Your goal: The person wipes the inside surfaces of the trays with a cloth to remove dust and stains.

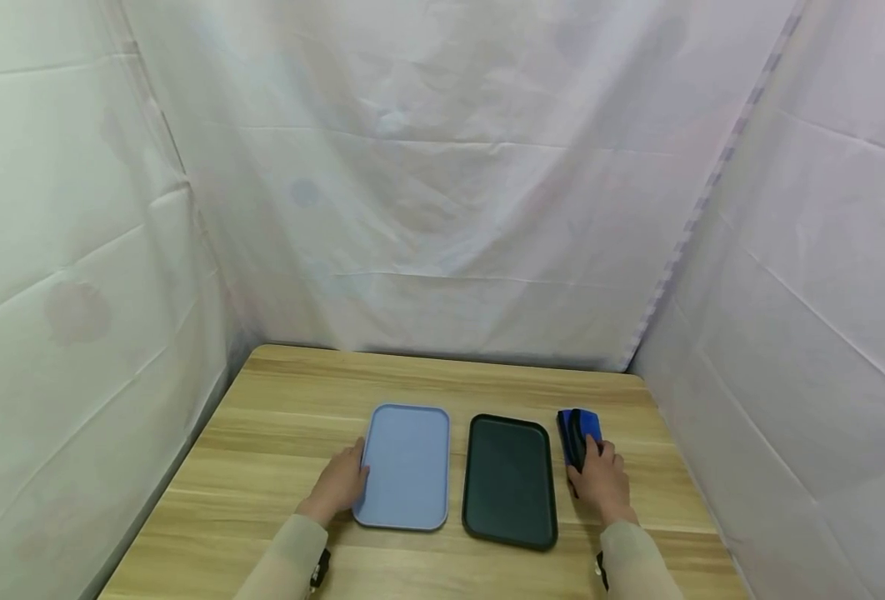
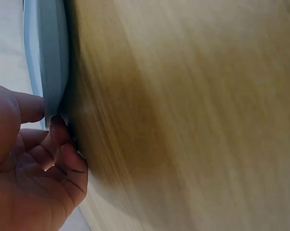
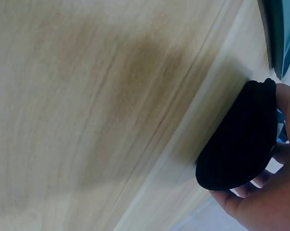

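Observation:
My left hand point(image 1: 340, 481) holds the left edge of a light blue rectangular tray point(image 1: 407, 467). In the left wrist view, the thumb and fingertips point(image 2: 59, 131) meet at the tray's rim point(image 2: 53, 57). On the right, my right hand point(image 1: 602, 481) grips a blue and black object point(image 1: 591, 423) from above, its near part covered by the hand. The right wrist view shows its black, rounded end point(image 3: 239, 139) between thumb and fingers, close to the tabletop; its kind I cannot tell. Between the hands lies a dark green tray point(image 1: 509, 482), touched by neither.
A wood-grain table point(image 1: 300, 392) carries everything. White cloth hangs behind it point(image 1: 442, 208) and along the left point(image 1: 75, 292) and right point(image 1: 802, 333) sides. The two trays lie side by side with a narrow gap.

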`<control>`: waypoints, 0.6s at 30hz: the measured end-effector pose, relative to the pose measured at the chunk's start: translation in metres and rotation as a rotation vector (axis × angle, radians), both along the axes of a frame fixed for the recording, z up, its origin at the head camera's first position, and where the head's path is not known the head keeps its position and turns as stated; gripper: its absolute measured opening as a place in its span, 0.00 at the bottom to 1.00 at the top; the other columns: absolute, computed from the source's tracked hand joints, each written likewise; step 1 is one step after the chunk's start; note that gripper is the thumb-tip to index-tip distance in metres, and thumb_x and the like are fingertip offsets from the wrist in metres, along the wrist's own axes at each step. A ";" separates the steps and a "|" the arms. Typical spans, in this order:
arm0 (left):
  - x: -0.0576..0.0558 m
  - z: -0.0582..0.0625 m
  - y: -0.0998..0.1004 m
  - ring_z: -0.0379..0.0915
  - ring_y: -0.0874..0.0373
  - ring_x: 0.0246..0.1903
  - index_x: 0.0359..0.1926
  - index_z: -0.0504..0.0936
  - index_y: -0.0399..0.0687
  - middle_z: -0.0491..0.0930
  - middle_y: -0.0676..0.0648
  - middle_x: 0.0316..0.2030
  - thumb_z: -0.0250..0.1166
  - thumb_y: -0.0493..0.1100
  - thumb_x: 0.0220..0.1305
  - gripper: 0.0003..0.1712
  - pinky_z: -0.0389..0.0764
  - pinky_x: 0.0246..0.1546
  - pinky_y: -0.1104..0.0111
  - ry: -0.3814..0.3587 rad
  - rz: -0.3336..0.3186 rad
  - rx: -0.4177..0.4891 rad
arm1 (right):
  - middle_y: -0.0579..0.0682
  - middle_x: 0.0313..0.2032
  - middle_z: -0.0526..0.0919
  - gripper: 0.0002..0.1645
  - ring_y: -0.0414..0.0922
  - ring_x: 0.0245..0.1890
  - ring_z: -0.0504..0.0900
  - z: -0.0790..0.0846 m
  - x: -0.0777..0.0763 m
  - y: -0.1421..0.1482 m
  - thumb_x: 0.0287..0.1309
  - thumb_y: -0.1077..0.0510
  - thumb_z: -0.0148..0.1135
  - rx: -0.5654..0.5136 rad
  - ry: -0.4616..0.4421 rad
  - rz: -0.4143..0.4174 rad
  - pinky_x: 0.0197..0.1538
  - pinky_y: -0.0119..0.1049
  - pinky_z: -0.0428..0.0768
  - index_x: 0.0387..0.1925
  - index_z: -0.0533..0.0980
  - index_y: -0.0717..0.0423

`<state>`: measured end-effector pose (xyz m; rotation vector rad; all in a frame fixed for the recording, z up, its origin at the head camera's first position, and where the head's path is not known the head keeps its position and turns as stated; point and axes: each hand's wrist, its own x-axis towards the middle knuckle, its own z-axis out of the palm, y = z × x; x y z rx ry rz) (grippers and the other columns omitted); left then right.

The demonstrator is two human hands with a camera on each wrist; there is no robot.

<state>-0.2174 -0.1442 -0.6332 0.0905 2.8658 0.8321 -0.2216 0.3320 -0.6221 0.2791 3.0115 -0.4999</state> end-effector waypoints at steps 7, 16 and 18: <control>0.005 0.002 0.003 0.73 0.37 0.58 0.72 0.58 0.35 0.71 0.32 0.62 0.54 0.43 0.71 0.33 0.73 0.56 0.47 -0.008 -0.015 0.006 | 0.77 0.61 0.55 0.47 0.75 0.57 0.60 0.002 0.001 0.000 0.59 0.48 0.62 0.003 -0.015 -0.022 0.48 0.68 0.67 0.71 0.53 0.63; 0.008 0.005 0.003 0.79 0.38 0.51 0.71 0.62 0.39 0.77 0.33 0.57 0.52 0.44 0.72 0.30 0.77 0.49 0.47 -0.003 -0.020 -0.007 | 0.77 0.56 0.57 0.50 0.76 0.53 0.62 0.000 0.009 -0.004 0.59 0.43 0.61 -0.014 -0.096 -0.098 0.43 0.67 0.69 0.73 0.48 0.55; 0.007 0.005 0.003 0.79 0.38 0.50 0.71 0.62 0.40 0.77 0.33 0.56 0.52 0.45 0.72 0.30 0.77 0.49 0.46 -0.004 -0.016 -0.003 | 0.77 0.56 0.57 0.48 0.75 0.51 0.63 -0.001 0.011 -0.003 0.60 0.45 0.59 -0.017 -0.095 -0.100 0.40 0.64 0.70 0.74 0.48 0.54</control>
